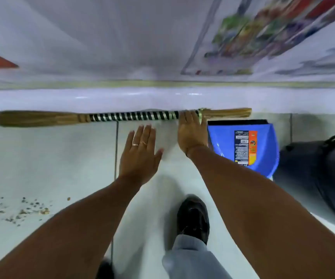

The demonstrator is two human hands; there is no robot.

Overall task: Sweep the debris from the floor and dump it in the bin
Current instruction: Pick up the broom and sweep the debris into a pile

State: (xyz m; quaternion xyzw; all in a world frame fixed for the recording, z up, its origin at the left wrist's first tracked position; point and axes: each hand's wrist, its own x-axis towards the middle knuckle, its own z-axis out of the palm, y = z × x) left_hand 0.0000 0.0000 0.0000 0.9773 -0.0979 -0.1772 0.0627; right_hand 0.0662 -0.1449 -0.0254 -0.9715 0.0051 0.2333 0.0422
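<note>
A straw broom (122, 116) with a black-and-white striped handle lies along the base of the wall, bristles to the left. My right hand (191, 130) is spread flat, its fingertips touching the handle's right end, not closed around it. My left hand (140, 153) hovers open over the floor, just short of the broom, holding nothing. A blue dustpan (223, 141) with a label lies right of my right hand. Scattered debris (21, 210) sits on the tile at the lower left. A black bin (319, 178) stands at the right edge.
A white wall with a tiled skirting (162, 97) runs across behind the broom, with a colourful poster (263, 33) on it. My black shoe (192, 216) and grey trouser leg stand on the pale floor tiles below my hands.
</note>
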